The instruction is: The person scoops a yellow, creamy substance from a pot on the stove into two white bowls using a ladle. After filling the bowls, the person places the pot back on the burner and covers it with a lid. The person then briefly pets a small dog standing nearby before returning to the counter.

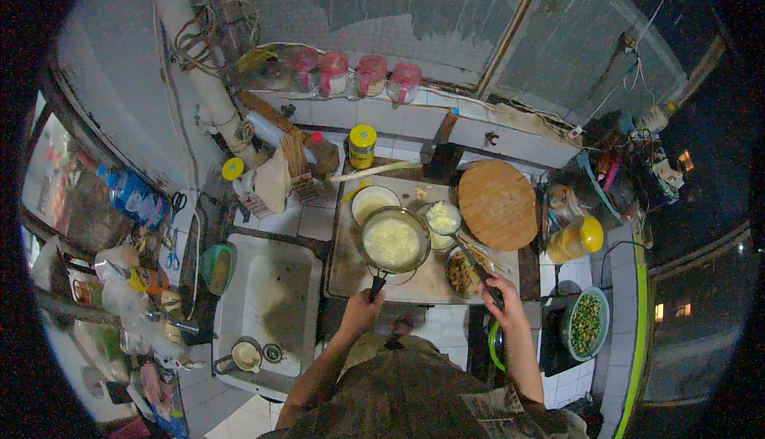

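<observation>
My left hand (360, 313) grips the black handle of a small pan (394, 245), held over a pale board (345, 274). Pale yellow, creamy-looking food fills the pan, and part of a bowl or plate rim shows beneath it. In my right hand (508, 304) is the dark handle of a ladle (443, 218) or strainer heaped with pale, lumpy food. Its head hangs over a bowl (441, 242) of similar pale content, mostly hidden. Behind the pan stands a white bowl (372, 201) with pale liquid. Below the ladle's handle is a bowl of brown chopped food (461, 273).
A round wooden cutting board (499, 206) lies right of the bowls, near chopsticks (491, 258). A leek-like stalk (376, 170) and a yellow-lidded jar (362, 147) are behind. The sink (269, 295) is at left; a bowl of chopped greens (586, 324) sits at right.
</observation>
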Available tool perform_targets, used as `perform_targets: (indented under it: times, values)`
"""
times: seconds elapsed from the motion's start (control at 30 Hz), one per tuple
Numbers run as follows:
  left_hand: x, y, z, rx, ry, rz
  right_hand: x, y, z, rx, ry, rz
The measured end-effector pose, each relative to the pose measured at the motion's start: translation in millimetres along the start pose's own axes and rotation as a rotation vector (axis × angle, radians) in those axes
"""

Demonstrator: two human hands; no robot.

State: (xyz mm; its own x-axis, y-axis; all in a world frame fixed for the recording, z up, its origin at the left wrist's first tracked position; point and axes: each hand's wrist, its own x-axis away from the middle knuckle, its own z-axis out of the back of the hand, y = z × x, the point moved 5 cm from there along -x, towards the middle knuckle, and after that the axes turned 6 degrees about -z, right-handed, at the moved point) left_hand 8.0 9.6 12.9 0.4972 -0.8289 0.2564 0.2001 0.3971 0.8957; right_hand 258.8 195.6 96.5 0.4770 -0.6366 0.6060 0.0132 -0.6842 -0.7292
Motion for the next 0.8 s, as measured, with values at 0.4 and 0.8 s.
perform_targets:
  times: [0.4, 0.8]
  values:
    - [22, 0, 21, 0.154, 0.082, -0.08, -110, 80, 55, 0.872, 0.261, 0.429]
    - [27, 3, 33, 0.211, 0.033, 0.14, -63, 63, 2, 1.206, 0.421, 0.543]
